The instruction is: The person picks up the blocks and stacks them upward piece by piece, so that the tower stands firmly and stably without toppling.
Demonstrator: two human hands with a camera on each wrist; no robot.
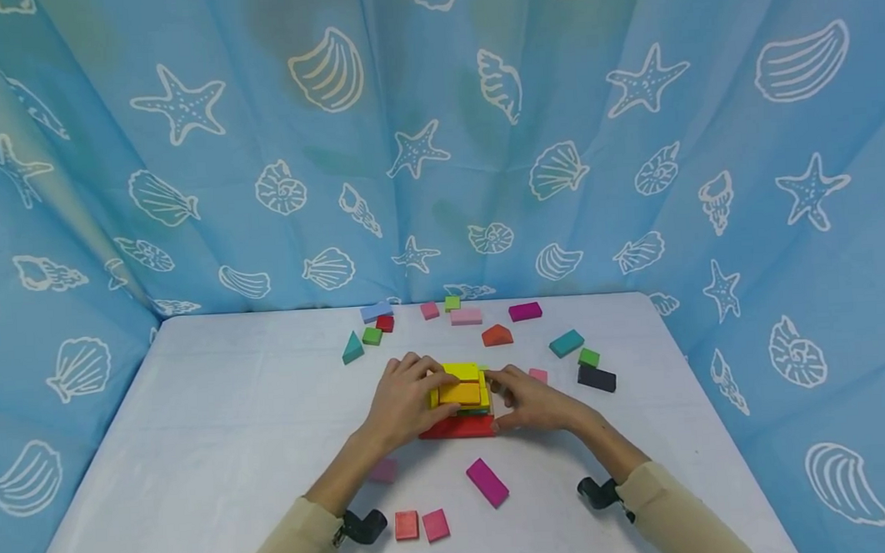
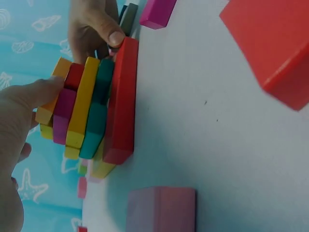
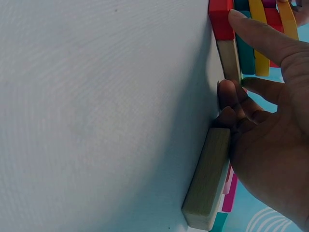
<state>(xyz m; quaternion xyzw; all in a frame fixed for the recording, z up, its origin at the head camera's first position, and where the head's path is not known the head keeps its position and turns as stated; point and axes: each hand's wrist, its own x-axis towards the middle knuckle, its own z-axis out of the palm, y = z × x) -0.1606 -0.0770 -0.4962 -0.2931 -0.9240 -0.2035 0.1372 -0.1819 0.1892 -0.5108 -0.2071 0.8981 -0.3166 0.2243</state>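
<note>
A layered stack of painted blocks stands mid-table. Its base has a long red block (image 1: 458, 427) in front; teal blocks (image 2: 94, 126), a yellow block (image 2: 83, 104), then a purple block (image 2: 63, 116) and a small red block (image 2: 74, 76) rise above it. On top lies an orange block (image 1: 459, 393), pinched by my left hand (image 1: 404, 400) from the stack's left, thumb on its front face. At the right side, my right hand (image 1: 531, 399) touches the stack, thumb tip at the red base block's end, index finger farther back, other fingers bent.
Behind the stack lie loose blocks, including an orange-red one (image 1: 497, 334) and a teal triangle (image 1: 352, 348). A black block (image 1: 596, 378) and a green cube (image 1: 589, 357) are to the right. In front are a magenta block (image 1: 487, 483) and two square blocks (image 1: 406, 525).
</note>
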